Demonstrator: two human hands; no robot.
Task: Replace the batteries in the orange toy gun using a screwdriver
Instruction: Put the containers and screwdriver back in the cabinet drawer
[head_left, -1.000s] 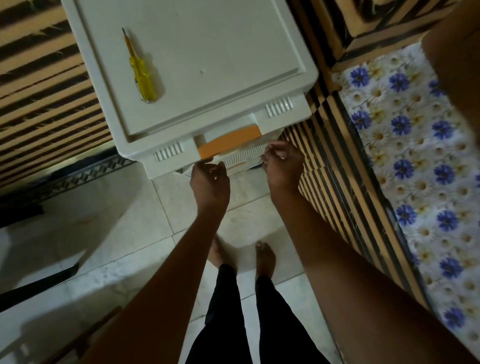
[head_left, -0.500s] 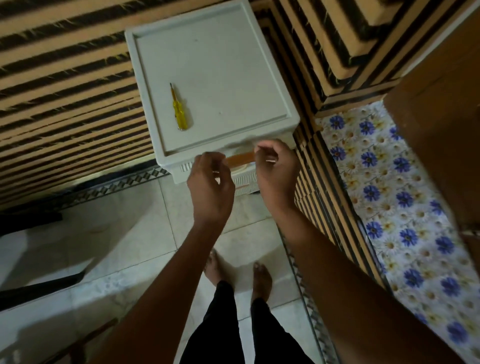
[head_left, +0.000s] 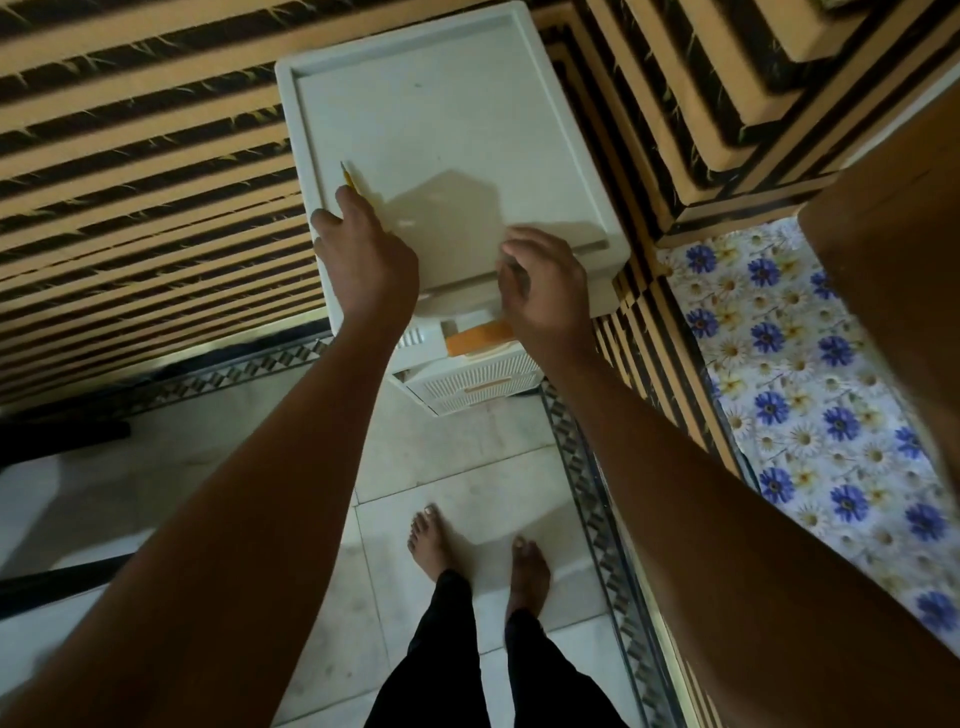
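Two hands are over the white drawer unit (head_left: 447, 135), and my left hand (head_left: 363, 254) is the nearer to the screwdriver (head_left: 347, 179), which lies on the top with its long axis pointing away from me. The left fingers curl over its handle; whether they grip it I cannot tell. My right hand (head_left: 545, 291) hangs loosely curled, holding nothing. No toy gun in sight.

- My left hand (head_left: 363, 260) covers most of the screwdriver (head_left: 347, 179); only its thin yellow tip shows, and I cannot tell whether my fingers grip it.
- My right hand (head_left: 545, 291) hides the right end of the orange handle (head_left: 475, 338) on the top drawer.
- The flowered cloth (head_left: 810, 395) is cut off at the right edge.
- Both my arms run out of the picture at the bottom.
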